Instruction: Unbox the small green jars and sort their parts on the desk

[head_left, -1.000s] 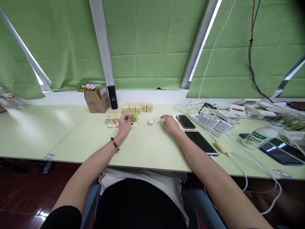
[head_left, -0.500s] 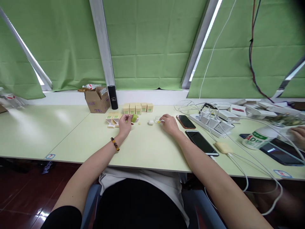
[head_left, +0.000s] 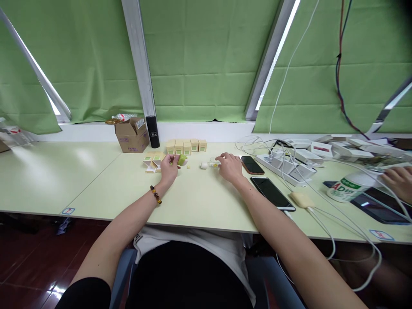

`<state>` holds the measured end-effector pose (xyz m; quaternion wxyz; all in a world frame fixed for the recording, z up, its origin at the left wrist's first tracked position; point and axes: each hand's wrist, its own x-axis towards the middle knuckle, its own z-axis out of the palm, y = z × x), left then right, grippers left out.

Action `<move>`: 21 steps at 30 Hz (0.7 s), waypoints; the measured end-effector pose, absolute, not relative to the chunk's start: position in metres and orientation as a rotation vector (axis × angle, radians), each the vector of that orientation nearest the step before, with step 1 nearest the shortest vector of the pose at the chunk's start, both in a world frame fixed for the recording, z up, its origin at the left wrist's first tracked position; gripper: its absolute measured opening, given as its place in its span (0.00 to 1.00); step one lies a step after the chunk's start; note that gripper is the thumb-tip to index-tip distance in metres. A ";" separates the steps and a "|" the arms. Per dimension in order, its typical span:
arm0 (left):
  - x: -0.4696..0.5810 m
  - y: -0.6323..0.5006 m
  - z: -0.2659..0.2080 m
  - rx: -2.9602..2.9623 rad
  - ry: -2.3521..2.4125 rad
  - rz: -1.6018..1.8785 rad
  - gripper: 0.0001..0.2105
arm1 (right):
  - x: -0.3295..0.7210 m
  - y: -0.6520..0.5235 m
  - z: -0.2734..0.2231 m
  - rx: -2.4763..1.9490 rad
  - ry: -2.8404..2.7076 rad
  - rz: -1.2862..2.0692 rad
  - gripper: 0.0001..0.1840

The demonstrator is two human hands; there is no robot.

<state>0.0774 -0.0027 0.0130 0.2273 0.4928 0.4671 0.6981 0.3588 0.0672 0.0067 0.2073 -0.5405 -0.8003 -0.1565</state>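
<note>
My left hand [head_left: 169,167] is closed around a small green rounded thing with a pale end [head_left: 182,160], held just above the table. A tiny yellow piece [head_left: 188,167] lies to the right of it. My right hand [head_left: 230,166] rests palm down, fingers slightly apart, at a small clear thing with yellow bits [head_left: 213,164]. Whether the fingertips touch it is hard to see. A small white cap-like piece [head_left: 204,165] lies left of the clear thing. Beside my left hand stand small open cartons [head_left: 149,163], with several closed small boxes [head_left: 186,148] behind.
A cardboard box [head_left: 132,136] and a black cylinder [head_left: 152,131] stand at the back left. Right of my right hand lie two phones [head_left: 251,165], a power strip [head_left: 285,168] with cables, and a white bottle [head_left: 349,185]. Another person's hand [head_left: 398,182] is at the far right.
My right hand has shifted slightly, its index finger lifting away from the clear thing. My left hand barely differs. The other person's hand at the right has moved a little to the left.
</note>
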 end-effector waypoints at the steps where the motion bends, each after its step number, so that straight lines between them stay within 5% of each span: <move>1: 0.078 -0.003 0.013 1.360 1.289 1.924 0.16 | 0.357 0.064 0.008 -1.543 -2.245 -0.431 0.19; 21: 0.079 -0.004 0.015 1.357 1.284 1.922 0.15 | 0.351 0.084 -0.012 -1.620 -2.287 -0.235 0.22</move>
